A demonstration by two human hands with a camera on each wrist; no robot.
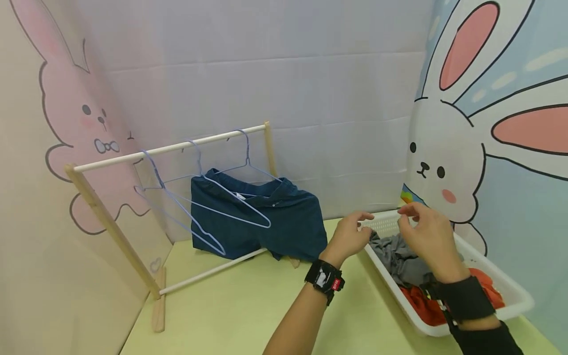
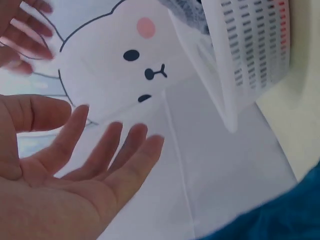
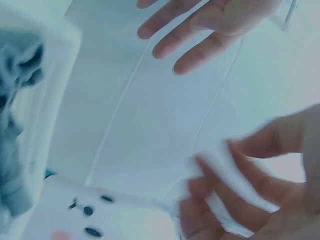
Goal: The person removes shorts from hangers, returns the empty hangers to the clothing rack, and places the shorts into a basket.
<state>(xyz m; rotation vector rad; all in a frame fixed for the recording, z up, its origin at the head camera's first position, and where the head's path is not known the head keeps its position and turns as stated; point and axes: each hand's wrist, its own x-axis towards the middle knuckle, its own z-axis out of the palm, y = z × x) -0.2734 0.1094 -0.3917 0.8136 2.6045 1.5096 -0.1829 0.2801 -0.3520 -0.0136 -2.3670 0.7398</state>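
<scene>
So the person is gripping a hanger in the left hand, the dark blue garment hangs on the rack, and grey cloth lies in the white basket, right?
Not quite: the left hand holds nothing, as the left wrist view shows; the hangers are on the rack. The dark blue garment does hang there, and the grey cloth does lie in the white basket.

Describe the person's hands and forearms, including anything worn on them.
The left hand and right hand are bare. On the left wrist sits a black strapped device with a white patch and red label; the right wrist wears a wide black band, with black material farther up the forearm.
</scene>
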